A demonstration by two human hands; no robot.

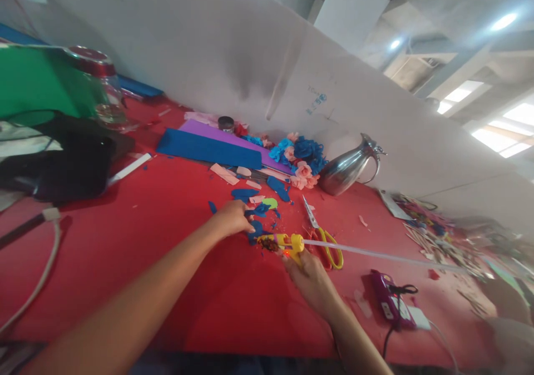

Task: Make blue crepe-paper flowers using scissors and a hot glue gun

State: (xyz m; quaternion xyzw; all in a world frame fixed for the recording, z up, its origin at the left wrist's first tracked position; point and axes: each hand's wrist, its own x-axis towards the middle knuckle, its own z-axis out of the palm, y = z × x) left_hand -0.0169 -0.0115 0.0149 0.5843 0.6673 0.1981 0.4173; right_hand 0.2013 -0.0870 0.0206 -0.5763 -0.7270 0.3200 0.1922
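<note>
My right hand [307,275] is wrapped round the handle of a yellow hot glue gun [287,242]. A long clear glue stick [375,252] juts out of its back end to the right. The gun's dark, crusted nozzle points left at a blue paper petal [255,231]. My left hand [233,218] pinches that blue piece between thumb and fingers, just left of the nozzle; whether they touch I cannot tell. Beyond my hands lie loose blue petals [278,188], pink pieces [224,173] and a green piece [270,203]. Scissors [319,230] with yellow-orange handles lie behind the gun.
A steel jug [348,166] stands near the wall beside blue and pink paper flowers [302,163]. Blue sheet [212,149] and purple sheet [200,130] lie behind. A purple power strip [390,297] is at right; a jar [106,91] and black bag [70,163] at left.
</note>
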